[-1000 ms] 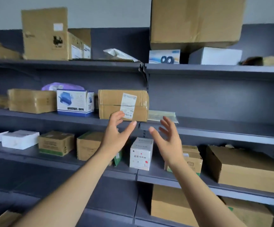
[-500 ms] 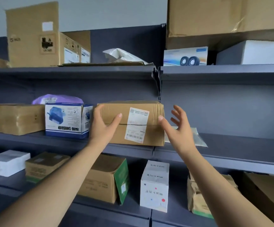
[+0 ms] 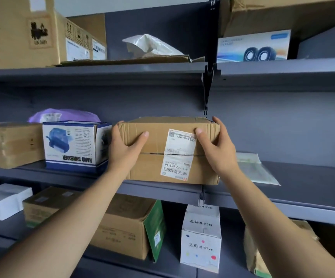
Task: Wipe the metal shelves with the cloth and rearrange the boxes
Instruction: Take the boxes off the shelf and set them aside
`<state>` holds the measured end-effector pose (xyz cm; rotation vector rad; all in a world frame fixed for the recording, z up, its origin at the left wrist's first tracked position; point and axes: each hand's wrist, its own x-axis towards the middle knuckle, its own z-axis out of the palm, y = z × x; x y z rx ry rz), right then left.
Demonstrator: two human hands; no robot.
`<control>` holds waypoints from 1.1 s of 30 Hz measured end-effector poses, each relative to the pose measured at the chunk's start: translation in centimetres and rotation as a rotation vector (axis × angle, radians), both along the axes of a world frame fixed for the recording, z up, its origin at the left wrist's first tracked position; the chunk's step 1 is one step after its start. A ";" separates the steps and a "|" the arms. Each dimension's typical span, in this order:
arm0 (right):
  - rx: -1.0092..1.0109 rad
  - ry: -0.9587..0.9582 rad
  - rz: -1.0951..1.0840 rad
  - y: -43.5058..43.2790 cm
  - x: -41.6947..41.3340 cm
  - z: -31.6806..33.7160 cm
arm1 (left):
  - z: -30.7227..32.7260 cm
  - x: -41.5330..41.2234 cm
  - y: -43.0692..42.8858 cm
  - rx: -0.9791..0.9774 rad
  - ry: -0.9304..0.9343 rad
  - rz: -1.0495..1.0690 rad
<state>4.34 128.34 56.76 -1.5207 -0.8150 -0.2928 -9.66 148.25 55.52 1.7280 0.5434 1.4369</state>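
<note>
Head view, middle tier of the shelving.

- Task item: brown rectangular cardboard box point(image 3: 152, 167) with a white shipping label point(image 3: 177, 155) on its front face. It sits on the grey metal middle shelf point(image 3: 313, 177), at the front edge, right where two shelf sections join.
- Left hand point(image 3: 125, 149): grasps the box's left end, thumb across the front face, fingers wrapped round the side and hidden.
- Right hand point(image 3: 217, 149): grasps the right end, thumb on the front near the label's top corner, fingers curled over the top right edge.
- No gap shows under the box; cannot tell if it is lifted at all.
- Neighbours on the same shelf: blue-and-white printed carton point(image 3: 72, 145) just beside the left hand, lettering upside down; flat clear plastic bag point(image 3: 253, 169) lying to the right, near the right wrist.
- Shelf below: brown carton with a green side panel point(image 3: 126, 225) and a white upright box with coloured dots point(image 3: 200, 239).
- No cloth in view.
</note>
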 end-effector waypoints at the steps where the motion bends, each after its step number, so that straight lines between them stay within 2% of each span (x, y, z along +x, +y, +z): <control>1: 0.005 0.004 -0.015 -0.1 -0.4 0.0 | 0.1 -0.1 -0.1 0.009 -0.006 -0.005; 10: 0.104 -0.037 -0.127 -3.7 -6.6 0.7 | 1.2 -3.9 -2.5 0.073 -0.090 -0.099; 20: 0.150 -0.041 -0.213 -6.8 -21.3 -1.7 | -0.4 -17.0 -5.4 0.088 -0.119 -0.213; 28: 0.060 0.042 -0.286 -8.8 -30.9 -6.7 | -5.6 -26.5 -6.7 0.019 -0.034 -0.276; 33: -0.047 0.146 -0.297 -9.3 -34.0 -13.9 | -12.7 -30.4 -7.1 -0.067 0.134 -0.286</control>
